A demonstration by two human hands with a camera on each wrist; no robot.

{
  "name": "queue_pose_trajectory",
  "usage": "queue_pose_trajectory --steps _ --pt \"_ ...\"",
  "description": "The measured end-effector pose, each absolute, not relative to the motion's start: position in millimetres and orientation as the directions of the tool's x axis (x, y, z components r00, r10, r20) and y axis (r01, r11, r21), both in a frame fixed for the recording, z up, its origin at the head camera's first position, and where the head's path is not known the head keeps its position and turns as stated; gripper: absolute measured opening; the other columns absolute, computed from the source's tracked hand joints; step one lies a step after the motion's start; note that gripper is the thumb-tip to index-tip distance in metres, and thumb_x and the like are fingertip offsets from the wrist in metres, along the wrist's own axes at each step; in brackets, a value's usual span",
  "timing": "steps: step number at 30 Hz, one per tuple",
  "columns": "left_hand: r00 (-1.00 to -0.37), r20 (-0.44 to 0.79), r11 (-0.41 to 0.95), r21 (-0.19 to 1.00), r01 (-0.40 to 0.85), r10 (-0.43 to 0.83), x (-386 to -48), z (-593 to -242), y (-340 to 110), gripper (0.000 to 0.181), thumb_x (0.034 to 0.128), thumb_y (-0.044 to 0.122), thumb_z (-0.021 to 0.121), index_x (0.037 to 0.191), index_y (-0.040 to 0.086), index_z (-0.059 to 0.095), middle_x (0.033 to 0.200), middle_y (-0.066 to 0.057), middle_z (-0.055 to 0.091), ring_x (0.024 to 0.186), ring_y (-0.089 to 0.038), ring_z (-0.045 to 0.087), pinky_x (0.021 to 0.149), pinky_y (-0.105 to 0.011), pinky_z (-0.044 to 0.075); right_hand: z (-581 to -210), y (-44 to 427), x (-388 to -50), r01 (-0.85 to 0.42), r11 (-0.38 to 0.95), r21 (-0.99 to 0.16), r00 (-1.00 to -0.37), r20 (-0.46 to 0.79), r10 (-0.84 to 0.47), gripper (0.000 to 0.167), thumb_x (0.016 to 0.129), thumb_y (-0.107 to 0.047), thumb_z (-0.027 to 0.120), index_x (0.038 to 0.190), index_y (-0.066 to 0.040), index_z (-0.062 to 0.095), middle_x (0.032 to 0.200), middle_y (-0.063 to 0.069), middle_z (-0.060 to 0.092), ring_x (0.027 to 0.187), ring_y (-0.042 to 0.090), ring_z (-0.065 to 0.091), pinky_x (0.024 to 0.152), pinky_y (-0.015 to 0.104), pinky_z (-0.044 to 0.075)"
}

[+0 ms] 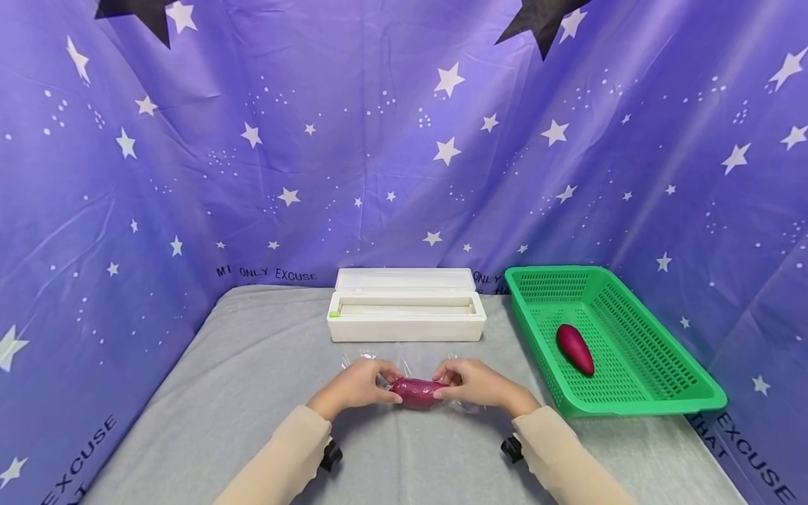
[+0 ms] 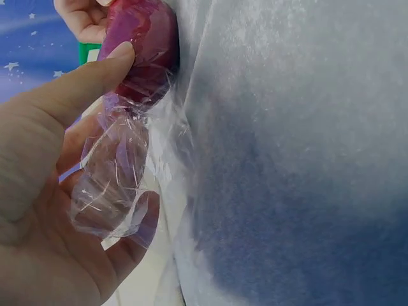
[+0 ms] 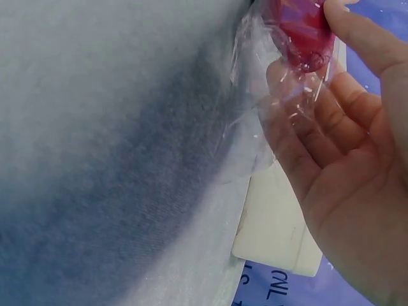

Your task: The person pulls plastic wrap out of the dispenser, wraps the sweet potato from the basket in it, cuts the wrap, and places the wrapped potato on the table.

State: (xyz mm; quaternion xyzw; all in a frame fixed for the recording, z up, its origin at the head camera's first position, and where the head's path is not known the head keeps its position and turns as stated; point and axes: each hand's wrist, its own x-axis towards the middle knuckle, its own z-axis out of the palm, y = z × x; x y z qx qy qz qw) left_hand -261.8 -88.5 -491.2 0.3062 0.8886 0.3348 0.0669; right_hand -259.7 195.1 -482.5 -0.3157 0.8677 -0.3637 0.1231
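Note:
Between both hands is a purplish-red sweet potato wrapped in clear cling film. My left hand pinches its left end, the thumb lying on the wrapped skin in the left wrist view. A crumpled tail of film hangs over the fingers there. My right hand grips the other end between thumb and fingers. In the right wrist view, loose film spreads from that end across the fingers. The potato is held at or just above the grey cloth; the head view does not settle which.
Behind the hands stands a white cling film box, its lid raised and a roll inside. To the right, a green basket holds another purplish-red sweet potato. Grey cloth covers the table, and a purple star-patterned curtain surrounds it.

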Motion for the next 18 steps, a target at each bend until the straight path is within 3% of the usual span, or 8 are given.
queue_pose_trajectory --steps 5,11,18 --pt "-0.79 0.066 0.572 0.653 0.496 0.61 -259.8 -490.4 -90.1 0.034 0.0802 0.025 0.086 0.109 0.01 0.076 0.091 0.004 0.073 0.081 -0.008 0.065 0.067 -0.024 0.052 -482.6 196.8 -257.8 -0.454 0.54 -0.709 -0.761 -0.006 -0.649 0.02 0.092 -0.03 0.073 0.103 -0.014 0.068 0.085 -0.009 0.066 0.075 0.008 0.061 0.07 0.027 0.053" --pt "-0.766 0.044 0.544 0.677 0.495 0.642 -261.0 -488.6 -91.8 0.03 0.0892 0.026 0.078 0.113 0.008 0.075 0.094 0.002 0.074 0.071 -0.004 0.06 0.064 -0.024 0.051 -483.5 196.8 -259.2 -0.427 0.548 -0.719 -0.76 -0.042 -0.648 0.018 0.098 -0.031 0.066 0.104 -0.014 0.07 0.085 -0.007 0.065 0.068 0.009 0.058 0.061 0.028 0.052" --pt "-0.797 0.001 0.581 0.684 0.441 0.604 -266.0 -491.2 -91.1 0.033 0.0943 0.033 0.071 0.115 0.008 0.075 0.104 -0.002 0.074 0.083 -0.007 0.06 0.076 -0.031 0.052 -486.7 197.0 -266.7 -0.49 0.588 -0.643 -0.775 0.013 -0.632 0.025 0.102 -0.032 0.059 0.105 -0.011 0.073 0.092 -0.007 0.064 0.085 0.01 0.058 0.078 0.033 0.051"
